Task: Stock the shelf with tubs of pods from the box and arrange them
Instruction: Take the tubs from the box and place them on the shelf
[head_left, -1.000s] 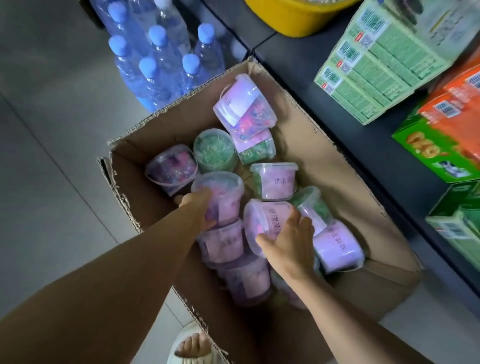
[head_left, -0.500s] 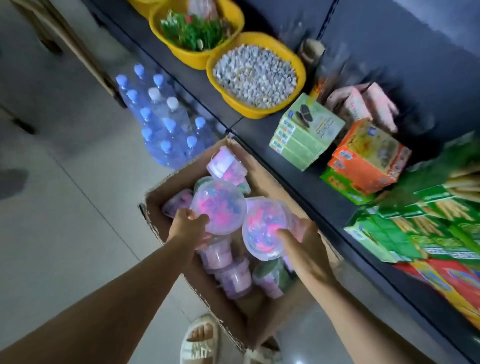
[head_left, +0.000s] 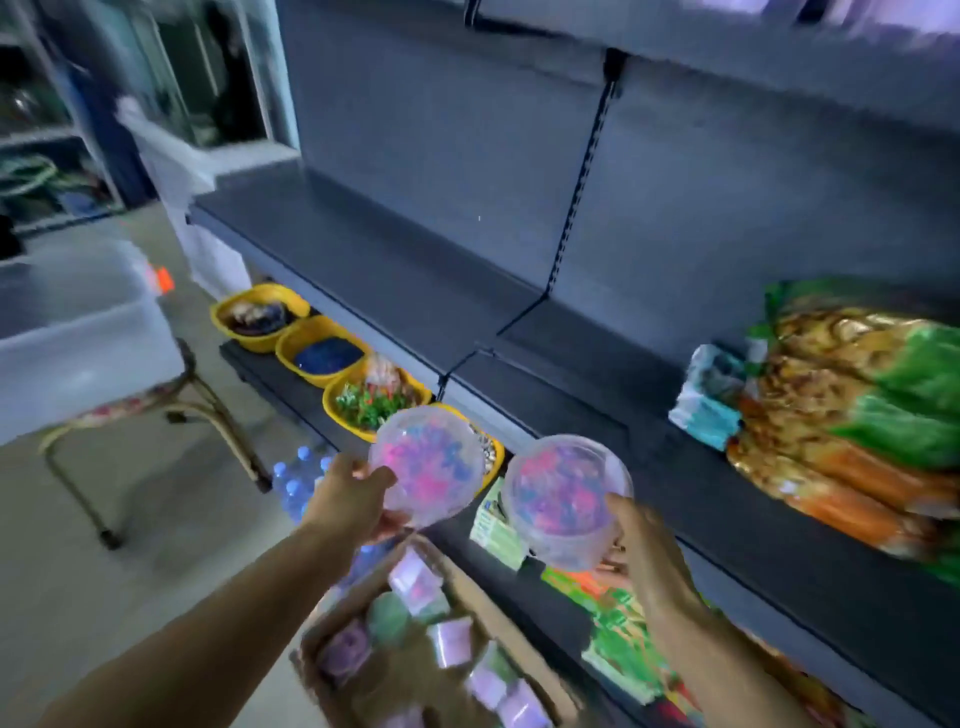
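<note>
My left hand grips a clear tub of pink and blue pods, lid facing me. My right hand holds a second tub of pods the same way. Both tubs hang in the air in front of the dark grey shelf, whose left bay is bare. Below my arms the cardboard box sits on the floor with several more tubs of purple and green pods inside.
Orange and green snack bags lie on the shelf at the right. Yellow bowls line the lowest shelf, water bottles stand on the floor. A stool with a clear bin stands at the left.
Both hands have lifted a tub each out of the box and raised them to shelf height. My view has swung up from the box to the shelf.
</note>
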